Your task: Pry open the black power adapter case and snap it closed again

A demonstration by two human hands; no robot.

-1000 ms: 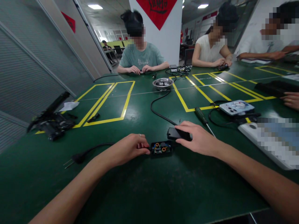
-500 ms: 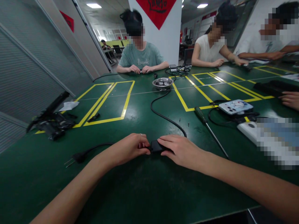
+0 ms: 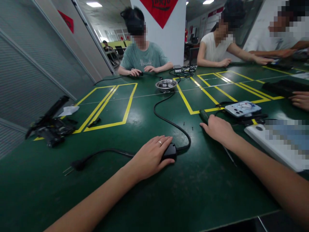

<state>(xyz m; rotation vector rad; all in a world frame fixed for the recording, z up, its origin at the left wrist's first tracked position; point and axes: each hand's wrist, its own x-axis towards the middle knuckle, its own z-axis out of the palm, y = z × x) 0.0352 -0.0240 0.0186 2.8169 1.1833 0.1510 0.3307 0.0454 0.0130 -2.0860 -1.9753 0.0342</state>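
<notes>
My left hand (image 3: 151, 158) grips a small black box (image 3: 172, 150) on a power cord, fingers over its top and thumb along the near side. The box lies on the green table. From it the cord (image 3: 169, 120) curves away towards a metal bowl, while its other end runs left to a two-pin plug (image 3: 78, 165). My right hand (image 3: 220, 129) is closed around the green handle of a screwdriver (image 3: 203, 115), whose shaft shows below my wrist, pointing towards me. Part of the handle is hidden under my fingers. Tiny dark screws (image 3: 184, 123) lie between my hands.
A metal bowl (image 3: 166, 84) with small parts stands ahead. Black gear (image 3: 51, 130) lies at the left. At the right are a phone (image 3: 242, 109) and a white device (image 3: 267, 141). Co-workers sit across the table; another person's hand (image 3: 300, 100) rests at the right edge.
My right hand has left the black box and moved right to the screwdriver. My left hand has shifted from the cord beside the box onto the box itself.
</notes>
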